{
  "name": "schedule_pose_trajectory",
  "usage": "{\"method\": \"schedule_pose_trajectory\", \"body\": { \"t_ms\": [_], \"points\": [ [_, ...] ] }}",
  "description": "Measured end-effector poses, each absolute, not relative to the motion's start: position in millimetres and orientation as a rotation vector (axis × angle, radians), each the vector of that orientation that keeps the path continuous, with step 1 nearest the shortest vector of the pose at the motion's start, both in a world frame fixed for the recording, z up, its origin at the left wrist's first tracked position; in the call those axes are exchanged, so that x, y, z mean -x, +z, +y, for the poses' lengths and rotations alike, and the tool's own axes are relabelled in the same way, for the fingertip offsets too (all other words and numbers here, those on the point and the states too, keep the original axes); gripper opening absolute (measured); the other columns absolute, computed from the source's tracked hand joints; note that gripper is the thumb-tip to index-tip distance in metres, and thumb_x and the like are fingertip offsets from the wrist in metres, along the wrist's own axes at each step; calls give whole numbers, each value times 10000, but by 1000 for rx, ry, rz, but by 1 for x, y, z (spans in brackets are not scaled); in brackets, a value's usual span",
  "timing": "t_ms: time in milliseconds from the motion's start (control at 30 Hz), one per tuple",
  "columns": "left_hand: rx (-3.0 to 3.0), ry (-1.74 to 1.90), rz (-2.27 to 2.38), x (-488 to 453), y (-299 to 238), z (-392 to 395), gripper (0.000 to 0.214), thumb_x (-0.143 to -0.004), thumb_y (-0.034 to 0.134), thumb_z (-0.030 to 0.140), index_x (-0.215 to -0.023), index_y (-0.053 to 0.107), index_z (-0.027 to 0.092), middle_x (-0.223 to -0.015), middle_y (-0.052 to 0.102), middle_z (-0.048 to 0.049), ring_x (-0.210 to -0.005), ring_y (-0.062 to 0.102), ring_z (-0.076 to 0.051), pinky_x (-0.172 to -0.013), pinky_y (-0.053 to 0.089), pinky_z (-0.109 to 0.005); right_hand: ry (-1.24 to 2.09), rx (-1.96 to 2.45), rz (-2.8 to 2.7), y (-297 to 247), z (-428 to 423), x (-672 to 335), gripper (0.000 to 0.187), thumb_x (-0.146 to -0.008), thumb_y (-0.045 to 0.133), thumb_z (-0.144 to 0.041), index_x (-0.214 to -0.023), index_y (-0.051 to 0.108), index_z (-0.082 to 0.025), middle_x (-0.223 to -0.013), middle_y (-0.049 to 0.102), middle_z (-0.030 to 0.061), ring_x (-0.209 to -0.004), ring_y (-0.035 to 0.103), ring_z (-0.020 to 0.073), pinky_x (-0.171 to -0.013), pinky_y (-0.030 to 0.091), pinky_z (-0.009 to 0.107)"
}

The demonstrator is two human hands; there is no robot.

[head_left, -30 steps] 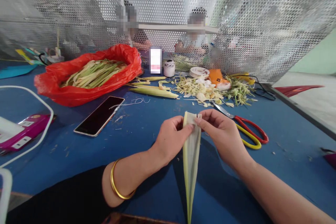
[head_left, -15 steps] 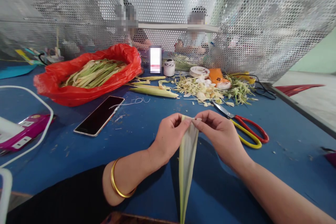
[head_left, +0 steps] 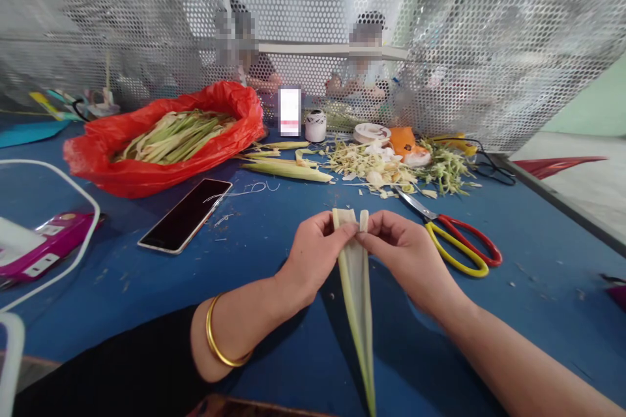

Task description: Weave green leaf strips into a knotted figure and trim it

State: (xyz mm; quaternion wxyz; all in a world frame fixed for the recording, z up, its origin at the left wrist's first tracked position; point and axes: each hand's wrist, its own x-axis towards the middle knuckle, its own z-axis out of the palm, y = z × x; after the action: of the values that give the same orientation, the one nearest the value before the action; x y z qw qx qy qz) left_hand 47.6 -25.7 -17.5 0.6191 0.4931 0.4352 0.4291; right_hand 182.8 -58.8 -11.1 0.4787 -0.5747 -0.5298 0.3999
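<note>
A long pale green leaf strip (head_left: 357, 300), folded lengthwise, runs from my fingers down toward me over the blue table (head_left: 274, 254). My left hand (head_left: 315, 259) pinches its upper left edge between thumb and fingers. Pressed close beside it, my right hand (head_left: 405, 254) pinches the upper right edge. A gold bangle sits on my left wrist. Red and yellow scissors (head_left: 452, 238) lie just right of my right hand.
A red plastic bag (head_left: 161, 137) with several green leaf strips stands at the back left. A black phone (head_left: 184, 215) lies left of my hands, with a pink device (head_left: 44, 247) and a white cable beyond it. Leaf scraps (head_left: 391, 169) are heaped at the back. People sit behind the perforated metal screen (head_left: 489, 45).
My hands have drawn closer together, folding the leaf strip's top narrower. The strip's lower end has swung slightly to the right.
</note>
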Motion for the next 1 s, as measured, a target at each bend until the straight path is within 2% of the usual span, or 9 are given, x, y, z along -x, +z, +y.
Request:
{"method": "schedule_pose_trajectory", "body": {
  "t_ms": [233,467,833,1000],
  "points": [
    [-1150,992,1026,-48,-20,-26,163,-743,661,311,-763,644,150,-699,593,7,-631,482,-115,-581,379,-230,1009,1414,-1341,-14,-59,-184,258,-757,678,-407,-694,549,-193,-612,518,-30,-556,445,118,-505,347,239],
    [-1144,1012,1031,-49,-21,-25,150,-766,620,304,-737,608,158,-655,526,35,-592,431,-98,-562,358,-225,843,1415,-1415,-14,-62,-183,207,-774,659,-355,-684,563,-196,-594,494,-36,-546,410,114,-499,335,244],
    [-1252,1005,1048,-47,-21,-23,178,-731,669,332,-777,657,161,-718,623,-4,-651,514,-135,-591,398,-242,944,1361,-1309,-14,-59,-183,294,-721,730,-443,-745,578,-193,-641,537,-27,-579,470,124,-530,384,247],
    [-1155,1010,997,-48,-19,-25,192,-743,669,352,-737,650,161,-674,587,21,-606,471,-108,-581,377,-231,974,1350,-1301,-14,-58,-185,251,-744,706,-416,-712,592,-194,-645,556,-23,-588,476,128,-549,384,252]
  ]
}}
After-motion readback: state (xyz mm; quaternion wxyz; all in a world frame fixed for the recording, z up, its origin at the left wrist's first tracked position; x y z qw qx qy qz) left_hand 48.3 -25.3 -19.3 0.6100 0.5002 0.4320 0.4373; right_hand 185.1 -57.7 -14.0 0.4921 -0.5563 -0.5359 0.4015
